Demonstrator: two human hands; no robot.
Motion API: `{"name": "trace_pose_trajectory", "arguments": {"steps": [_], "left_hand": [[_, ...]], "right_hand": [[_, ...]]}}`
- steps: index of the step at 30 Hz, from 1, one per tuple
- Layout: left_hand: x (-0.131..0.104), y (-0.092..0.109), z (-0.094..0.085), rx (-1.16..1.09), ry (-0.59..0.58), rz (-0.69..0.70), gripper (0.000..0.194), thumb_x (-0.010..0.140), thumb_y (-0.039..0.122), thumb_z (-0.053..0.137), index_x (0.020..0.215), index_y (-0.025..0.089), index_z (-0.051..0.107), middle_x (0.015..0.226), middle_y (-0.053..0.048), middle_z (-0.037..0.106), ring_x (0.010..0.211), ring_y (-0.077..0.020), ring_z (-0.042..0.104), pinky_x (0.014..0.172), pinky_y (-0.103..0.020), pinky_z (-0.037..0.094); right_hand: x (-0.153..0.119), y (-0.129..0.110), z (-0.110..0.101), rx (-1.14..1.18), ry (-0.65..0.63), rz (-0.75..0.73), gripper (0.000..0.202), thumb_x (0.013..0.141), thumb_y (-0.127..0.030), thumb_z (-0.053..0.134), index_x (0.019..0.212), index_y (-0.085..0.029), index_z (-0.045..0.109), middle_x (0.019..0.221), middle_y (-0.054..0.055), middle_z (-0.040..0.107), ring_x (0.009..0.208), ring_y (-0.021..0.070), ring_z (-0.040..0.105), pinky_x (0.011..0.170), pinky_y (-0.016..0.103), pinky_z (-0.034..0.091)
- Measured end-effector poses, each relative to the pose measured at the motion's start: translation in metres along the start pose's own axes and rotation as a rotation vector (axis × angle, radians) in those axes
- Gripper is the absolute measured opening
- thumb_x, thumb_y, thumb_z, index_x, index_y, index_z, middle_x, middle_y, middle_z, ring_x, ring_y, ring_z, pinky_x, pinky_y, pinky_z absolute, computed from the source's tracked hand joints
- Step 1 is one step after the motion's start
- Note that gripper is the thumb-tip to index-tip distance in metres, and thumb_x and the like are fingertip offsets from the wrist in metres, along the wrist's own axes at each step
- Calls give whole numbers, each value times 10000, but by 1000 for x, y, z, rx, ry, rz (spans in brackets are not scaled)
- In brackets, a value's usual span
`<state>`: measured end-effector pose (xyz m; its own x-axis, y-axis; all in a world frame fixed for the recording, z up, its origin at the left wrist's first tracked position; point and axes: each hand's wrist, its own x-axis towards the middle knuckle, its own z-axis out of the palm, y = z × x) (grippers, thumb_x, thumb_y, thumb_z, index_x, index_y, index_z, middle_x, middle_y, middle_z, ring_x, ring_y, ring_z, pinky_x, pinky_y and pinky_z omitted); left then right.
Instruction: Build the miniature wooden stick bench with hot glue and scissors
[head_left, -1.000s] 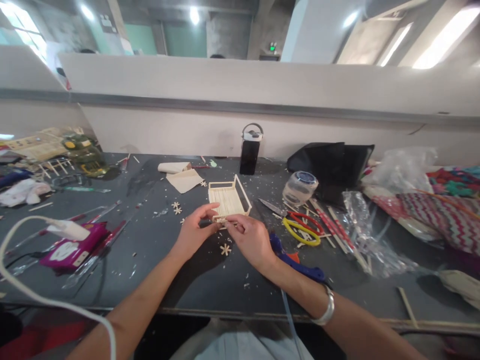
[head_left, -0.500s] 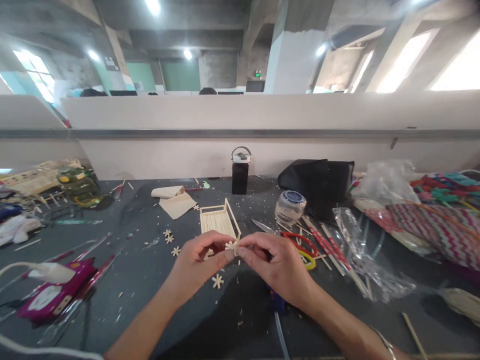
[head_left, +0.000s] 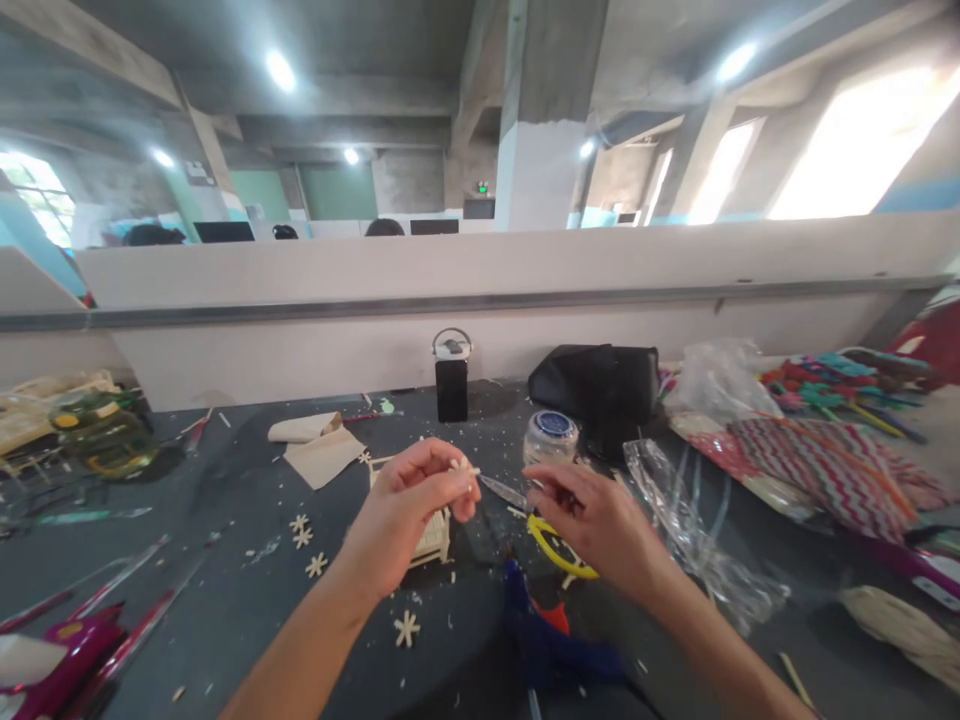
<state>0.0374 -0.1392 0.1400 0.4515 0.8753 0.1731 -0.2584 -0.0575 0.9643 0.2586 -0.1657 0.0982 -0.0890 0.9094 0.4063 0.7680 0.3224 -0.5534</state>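
My left hand [head_left: 405, 510] pinches a small star-shaped piece of wooden sticks [head_left: 463, 467] between thumb and fingertips. Below and behind that hand lies a small wooden stick frame [head_left: 433, 540], largely hidden. My right hand [head_left: 604, 525] is apart from the star, fingers loosely curled with a gap to the thumb and nothing visible in them. It hovers over the yellow-handled scissors [head_left: 551, 547], whose blades point toward the star. A blue glue gun [head_left: 555, 645] lies nearer to me. One loose stick star [head_left: 406, 629] is in front of my left forearm, and several others [head_left: 316, 565] lie further left.
Behind the hands stand a lidded jar [head_left: 553, 432], a black device with a handle [head_left: 451, 385] and a black bag [head_left: 596, 390]. Brown paper [head_left: 322, 455] lies left. Clear plastic wrap [head_left: 686, 530] spreads at right. A purple power strip [head_left: 79, 650] sits front left. Wood scraps dot the table.
My right hand has let go of the star and moved right, over the scissors. The star stays in my left hand. The view has swung right, bringing the glue gun into fuller sight.
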Motion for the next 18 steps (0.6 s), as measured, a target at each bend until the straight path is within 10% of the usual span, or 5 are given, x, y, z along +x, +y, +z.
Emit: {"name": "trace_pose_trajectory", "arguments": {"steps": [7,18], "left_hand": [[15,7,3,-326,-9,-26,23,778,164,637,769,172,618,734,-33,661,608,-117,570,597,-253,455],[21,5,-12,-513,85,-22,51,738,146,649,741,154,599,661,19,525,524,-64,450,519,-216,389]], "right_hand": [[-25,95,31,-234,-300,44,508,778,-224,548,1274,-121,573,1244,165,628,1156,296,574,998,440,428],[-9,90,40,-294,-301,94,508,652,-104,503,1148,-166,591,967,104,710,902,265,677,778,341,508]]}}
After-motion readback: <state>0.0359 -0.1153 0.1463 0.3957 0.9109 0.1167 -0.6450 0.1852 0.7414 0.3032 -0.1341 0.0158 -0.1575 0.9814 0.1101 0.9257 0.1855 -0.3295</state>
